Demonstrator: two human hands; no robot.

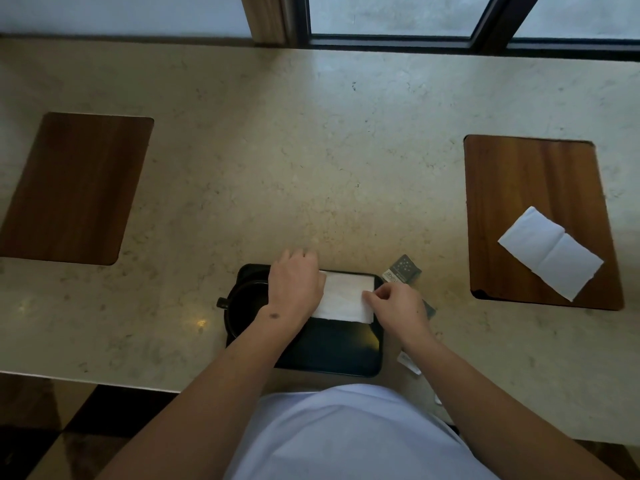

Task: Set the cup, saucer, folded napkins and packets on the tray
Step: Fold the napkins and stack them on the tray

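A black tray (332,355) lies at the near edge of the counter. On its left part stands a black cup (244,308) with its handle pointing left, seemingly on a dark saucer. A folded white napkin (344,299) lies across the tray's far half. My left hand (296,284) rests flat on the napkin's left end, fingers reaching past the tray's far rim. My right hand (398,306) pinches the napkin's right edge. A dark packet (401,270) lies on the counter just right of the tray; a white packet (408,362) shows under my right forearm.
A second white napkin (550,252), unfolded to two panels, lies on the wooden board (533,188) at the right. Another wooden board (76,188) is set into the marble counter at the left. A window frame runs along the far edge.
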